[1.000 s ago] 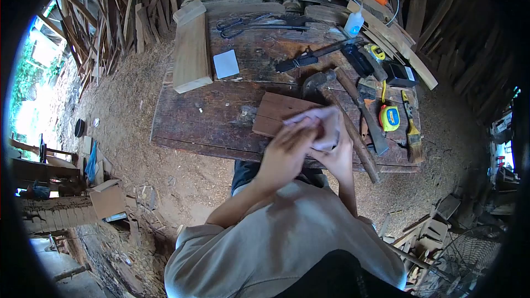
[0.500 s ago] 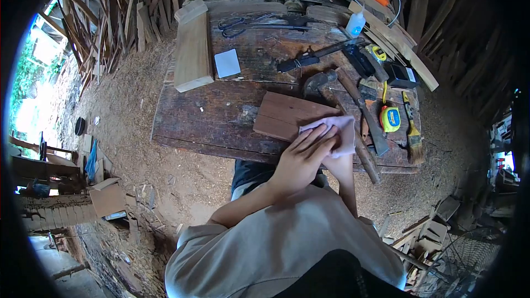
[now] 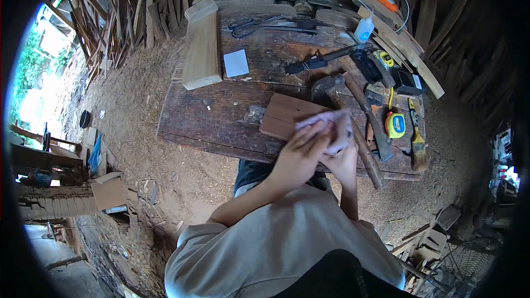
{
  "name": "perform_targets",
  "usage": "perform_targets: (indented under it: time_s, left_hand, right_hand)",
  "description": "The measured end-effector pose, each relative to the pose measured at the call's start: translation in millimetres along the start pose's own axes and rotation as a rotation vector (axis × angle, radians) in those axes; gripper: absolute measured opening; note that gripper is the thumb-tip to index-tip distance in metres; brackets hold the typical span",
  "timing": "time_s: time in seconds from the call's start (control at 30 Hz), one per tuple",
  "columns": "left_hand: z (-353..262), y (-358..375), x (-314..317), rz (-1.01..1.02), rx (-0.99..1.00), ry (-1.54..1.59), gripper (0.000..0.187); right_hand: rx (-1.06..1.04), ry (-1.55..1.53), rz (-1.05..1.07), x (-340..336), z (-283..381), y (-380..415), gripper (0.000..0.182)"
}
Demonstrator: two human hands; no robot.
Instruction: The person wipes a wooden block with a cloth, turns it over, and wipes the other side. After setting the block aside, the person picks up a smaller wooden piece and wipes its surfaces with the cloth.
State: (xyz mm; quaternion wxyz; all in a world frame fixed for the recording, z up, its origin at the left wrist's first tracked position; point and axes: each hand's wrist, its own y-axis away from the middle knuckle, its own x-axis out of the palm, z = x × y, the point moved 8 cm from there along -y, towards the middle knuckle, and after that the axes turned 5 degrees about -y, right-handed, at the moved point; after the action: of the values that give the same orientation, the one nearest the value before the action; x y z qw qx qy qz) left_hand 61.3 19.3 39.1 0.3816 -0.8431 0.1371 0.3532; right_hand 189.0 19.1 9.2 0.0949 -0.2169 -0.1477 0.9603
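Note:
A reddish-brown wood block (image 3: 284, 115) lies near the front edge of the workbench, its right end covered by a pale purple cloth (image 3: 339, 124). My left hand (image 3: 302, 153) is on the cloth from the left, its fingers bent into the folds. My right hand (image 3: 341, 161) holds the cloth's lower right side, with its fingers partly hidden under it. Just behind and right of the cloth is a hammer (image 3: 328, 88), its handle running toward the front edge.
On the worn workbench (image 3: 204, 121) are a pale board (image 3: 201, 49), white paper (image 3: 236, 63), scissors (image 3: 243, 26), a yellow tape measure (image 3: 395, 125), a brush (image 3: 418, 152), an axe-like tool (image 3: 378, 138) and a glue bottle (image 3: 364, 28). Scrap wood stands behind.
The cloth is now more bunched and lifted at its right side. My right hand shows more beside it. The whole view has shifted slightly, moving the bench right and down.

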Motion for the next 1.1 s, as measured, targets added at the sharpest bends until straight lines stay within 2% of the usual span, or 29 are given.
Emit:
perform_targets:
  time_s: [0.03,0.07,0.17,0.2,0.23,0.27,0.3,0.37,0.47,0.53,0.57,0.63,0.67,0.7,0.77,0.8,0.83,0.93,1.1]
  left_hand:
    - [-11.1,-3.4,3.5,-0.003,0.051,0.034,0.039]
    - [-20.1,-5.9,4.6,-0.003,0.111,0.058,0.038]
    - [0.1,-5.2,-0.6,-0.006,0.043,0.08,0.037]
    - [15.3,-3.8,-7.3,-0.03,-0.015,0.056,0.038]
    - [29.4,-5.9,-20.3,-0.009,-0.101,-0.008,0.037]
    - [51.4,0.2,-29.4,-0.043,-0.174,-0.113,0.039]
    - [67.5,4.0,-38.0,-0.096,-0.157,-0.167,0.041]
    - [74.6,-5.5,-55.6,-0.085,-0.261,-0.043,0.043]
    - [62.8,-3.9,-32.2,-0.045,-0.183,-0.126,0.045]
    - [27.7,-12.5,-8.1,0.046,-0.097,0.003,0.049]
    - [9.5,-11.5,5.0,0.022,-0.012,0.032,0.049]
    - [-27.2,-21.5,9.3,0.035,0.124,0.118,0.048]
    - [-27.9,-22.8,10.0,0.032,0.127,0.123,0.048]
    - [-23.1,-25.2,10.4,0.031,0.08,0.167,0.048]
    - [-10.8,-29.0,7.6,0.033,0.038,0.21,0.048]
    - [6.9,-30.0,3.2,0.043,-0.044,0.137,0.047]
    - [25.1,-29.6,-2.4,0.053,-0.128,0.061,0.047]
    - [63.7,-24.3,-27.2,-0.004,-0.213,-0.108,0.046]
    - [89.2,-9.3,-43.5,-0.067,-0.252,-0.069,0.045]
  right_hand:
    - [0.01,-0.041,0.046,1.8,-1.9,0.2,0.087]
    - [0.008,-0.035,0.046,-0.1,-2.8,-0.5,0.087]
    - [-0.306,0.159,0.053,0.8,25.4,-2.6,0.079]
    - [-0.061,-0.018,-0.003,1.0,1.7,0.2,0.092]
    - [-0.058,-0.019,-0.004,1.6,4.5,0.5,0.092]
    - [-0.02,0.002,-0.036,-0.8,6.3,0.0,0.099]
    - [0.018,0.02,-0.068,-1.9,5.8,0.0,0.106]
    - [0.01,0.015,-0.054,-0.1,2.7,-1.7,0.113]
    - [-0.007,0.012,-0.067,-0.5,8.7,-3.9,0.114]
    - [-0.021,0.027,-0.056,-1.5,11.2,-3.2,0.103]
    - [-0.02,0.034,-0.057,-3.2,0.5,2.1,0.103]
    - [-0.155,0.209,-0.022,6.1,-39.2,21.9,0.088]
    - [-0.2,0.386,-0.075,14.8,-65.8,31.0,0.079]
    - [-0.2,0.392,-0.078,10.4,-49.2,24.1,0.079]
    - [-0.172,-0.177,-0.108,-3.1,0.2,1.9,0.081]
    - [-0.085,0.008,-0.026,0.0,-11.5,8.1,0.093]
    - [-0.086,0.005,-0.029,-0.8,-1.2,4.6,0.093]
    - [0.007,-0.008,-0.058,-1.7,8.0,-1.0,0.112]
    - [0.015,-0.062,-0.042,0.2,-1.7,0.3,0.116]
